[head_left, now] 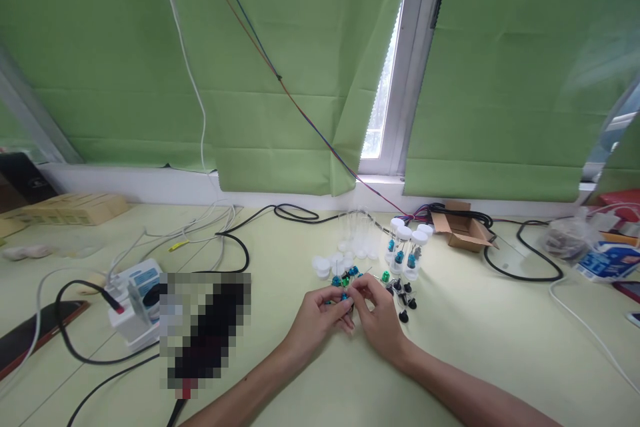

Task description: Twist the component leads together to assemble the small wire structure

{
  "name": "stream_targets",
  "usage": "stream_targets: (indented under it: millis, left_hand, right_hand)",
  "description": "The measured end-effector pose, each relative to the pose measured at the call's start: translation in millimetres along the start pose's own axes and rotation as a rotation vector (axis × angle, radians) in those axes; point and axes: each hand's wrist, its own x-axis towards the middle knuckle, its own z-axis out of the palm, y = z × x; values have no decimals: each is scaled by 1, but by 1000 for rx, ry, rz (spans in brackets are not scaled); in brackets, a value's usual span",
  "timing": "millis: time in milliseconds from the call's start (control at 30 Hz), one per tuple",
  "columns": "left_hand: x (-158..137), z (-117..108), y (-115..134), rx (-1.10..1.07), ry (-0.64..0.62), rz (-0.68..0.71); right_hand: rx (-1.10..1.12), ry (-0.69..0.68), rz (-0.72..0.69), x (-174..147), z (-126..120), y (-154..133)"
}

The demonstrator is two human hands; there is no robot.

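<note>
In the middle of the table my left hand (317,313) is closed, with a small blue piece (344,296) showing at its fingertips. My right hand (381,317) meets it there in a pinch; whatever is between its fingers is too small to make out. Just beyond the fingers lie more blue pieces (354,271) with thin metal pins and a green one (385,276). Several black pieces (404,315) of like shape are scattered beside my right hand. White caps (321,268) form a group behind my left hand.
Clear tubes with white caps (419,237) stand upright behind the right hand, blue pieces inside. Further clear tubes (361,230) stand left of them. An open cardboard box (465,230) is at the back right. A white power strip (135,313) and black cables (245,253) spread over the left.
</note>
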Motion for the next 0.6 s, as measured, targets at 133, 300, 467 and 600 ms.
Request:
stream_targets:
  millis: [133,300,467,600]
  left_hand:
    - [0,0,0,1,-6,0]
    - [1,0,-2,-12,-5,-3]
    - [2,-2,-5,-1,6,-6]
    - [2,-2,-6,-5,7,-2]
  right_hand:
    - [29,-42,-2,-1,0,1]
    - [62,-84,-15,0,-1,-1]
    - [83,-99,11,1,-2,-2]
    - [119,-123,39,2,-2,-2]
